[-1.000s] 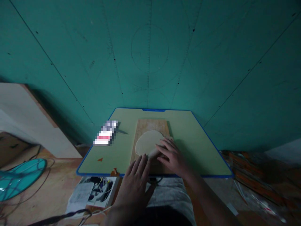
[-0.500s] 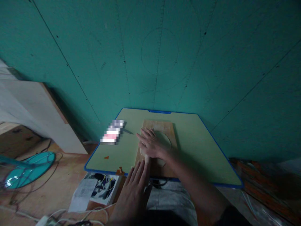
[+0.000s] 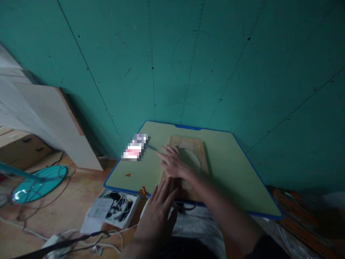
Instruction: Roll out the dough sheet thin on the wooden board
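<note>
A wooden board (image 3: 185, 142) lies on a pale green folding table (image 3: 229, 172) with a blue rim. Its middle shows a round pale-green area (image 3: 192, 158), which looks like a cut-out with the tabletop seen through it. My right hand (image 3: 172, 163) rests flat on the board, over the left side of the circle, fingers stretched out. At the board's near left corner is my left hand (image 3: 157, 212), its fingers extended and its thumb apart. The left fingertips are close to my right wrist; I cannot tell if they touch the board.
A blurred-out phone-like object (image 3: 135, 146) and a thin dark pointed item (image 3: 152, 147) lie at the table's left. Small orange-brown scraps (image 3: 128, 175) are nearby. Below stand an open box of cables (image 3: 120, 210) and a turquoise round base (image 3: 40, 184). A green wall (image 3: 188, 72) rises behind.
The camera view has turned, so the table and board appear further right. My left thumb now stands further from its fingers. My right hand stays flat on the board.
</note>
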`<state>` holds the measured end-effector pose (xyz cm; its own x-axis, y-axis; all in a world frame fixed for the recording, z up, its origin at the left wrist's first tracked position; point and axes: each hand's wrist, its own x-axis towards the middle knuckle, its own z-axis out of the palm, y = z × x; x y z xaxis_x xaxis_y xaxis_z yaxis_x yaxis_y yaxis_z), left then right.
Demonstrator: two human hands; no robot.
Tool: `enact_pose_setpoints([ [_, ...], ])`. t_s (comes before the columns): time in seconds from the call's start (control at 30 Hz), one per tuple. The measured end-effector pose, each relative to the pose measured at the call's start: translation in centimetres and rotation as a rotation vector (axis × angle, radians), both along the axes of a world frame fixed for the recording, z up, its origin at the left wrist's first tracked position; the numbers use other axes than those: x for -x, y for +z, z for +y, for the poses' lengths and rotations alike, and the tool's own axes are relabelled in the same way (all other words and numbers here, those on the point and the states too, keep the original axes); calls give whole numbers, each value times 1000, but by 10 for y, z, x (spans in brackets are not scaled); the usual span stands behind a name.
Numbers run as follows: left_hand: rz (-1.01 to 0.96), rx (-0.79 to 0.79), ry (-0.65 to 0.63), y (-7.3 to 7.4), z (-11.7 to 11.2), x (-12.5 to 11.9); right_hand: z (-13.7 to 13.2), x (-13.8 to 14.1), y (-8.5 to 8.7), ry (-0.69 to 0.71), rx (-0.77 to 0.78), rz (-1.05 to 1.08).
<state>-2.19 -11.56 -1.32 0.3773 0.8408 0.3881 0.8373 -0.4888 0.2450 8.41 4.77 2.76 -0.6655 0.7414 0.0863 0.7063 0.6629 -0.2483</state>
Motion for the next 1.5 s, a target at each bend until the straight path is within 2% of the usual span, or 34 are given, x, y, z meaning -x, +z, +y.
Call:
enact_pose_setpoints([
  [0.13, -36, 58, -55, 10, 0, -20, 3, -38, -8, 18, -34, -32],
  [0.23, -51, 73, -42, 10, -1, -22, 4, -39, -11, 7, -49, -42],
  [0.3, -44, 63, -7, 7, -2, -15, 4, -25, -9, 4, -35, -37],
  [0.5, -44, 27, 122, -11, -6, 14, 3, 43, 0, 26, -34, 13],
  [0.6, -77, 9, 147, -15, -5, 16, 6, 55, 0, -1, -50, 44],
  [0.7, -105, 18, 121, -9, 3, 11, 10, 44, -3, -9, -55, 70],
  [0.9, -98, 50, 83, 8, 31, -4, 27, -7, -10, -3, -66, 63],
  [1.03, -75, 41, 73, 7, 41, -12, 41, -34, -15, 26, -99, 69],
  [1.13, -81, 24, 66, 3, 39, -17, 45, -38, -18, 40, -96, 41],
  [1.27, -44, 14, 106, -1, 30, -14, 45, -22, -16, 11, -81, -37],
  [1.5, -68, -4, 267, -13, 24, 17, 40, 38, -9, -8, -21, -45],
])
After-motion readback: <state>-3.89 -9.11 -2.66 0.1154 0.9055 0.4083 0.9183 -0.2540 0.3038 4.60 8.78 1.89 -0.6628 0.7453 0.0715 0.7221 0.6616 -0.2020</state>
